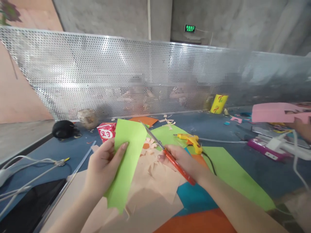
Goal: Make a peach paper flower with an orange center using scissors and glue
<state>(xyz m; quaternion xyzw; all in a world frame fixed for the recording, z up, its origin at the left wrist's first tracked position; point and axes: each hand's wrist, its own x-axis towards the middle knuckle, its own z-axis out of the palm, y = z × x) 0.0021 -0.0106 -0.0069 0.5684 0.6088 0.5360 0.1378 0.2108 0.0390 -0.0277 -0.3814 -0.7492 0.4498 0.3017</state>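
Observation:
Pinched between the thumb and fingers of my left hand [104,161] is a strip of bright green paper [130,152], held upright above the work. My right hand [178,158] grips scissors [176,165] with red handles. Their blades point up and left, close by the paper's top right corner; whether they touch it I cannot tell. Beneath both hands lie beige paper sheets [155,187] with cut pieces. A fringed paper flower [147,145] with an orange centre lies behind the green strip, partly covered.
A yellow glue gun [190,140] with a cord lies beyond my right hand. A dark tablet [34,207] and white cables [26,165] are at left. A perforated metal screen [145,81] borders the blue table. At right, another person's hand [303,127] is near pink paper [274,111].

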